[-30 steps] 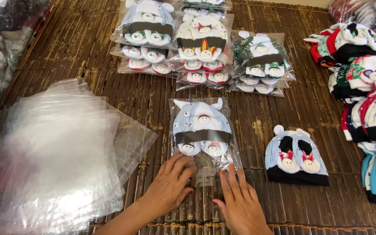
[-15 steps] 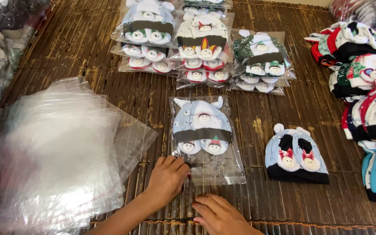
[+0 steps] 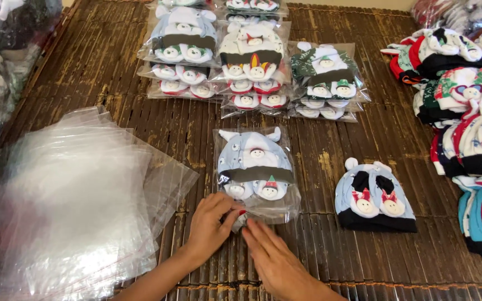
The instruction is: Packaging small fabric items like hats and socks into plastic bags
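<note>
Fingers of the left hand (image 3: pixel 210 223) pinch the bottom edge of the bagged hat (image 3: pixel 256 173); the right hand (image 3: pixel 271 257) presses flat beside it, fingers together.

A second earlier both hands had lain flat and spread on the lower edge of the bagged hat (image 3: pixel 256 173), the right one out beside its right corner. Half a second earlier the left hand (image 3: pixel 212 223) had curled at the bag's left corner, and the right hand (image 3: pixel 271 256) had drawn back low. Since then the right hand slid forward and leftward, and both sets of fingers (image 3: pixel 231 209) met at the bag's bottom flap.
</note>
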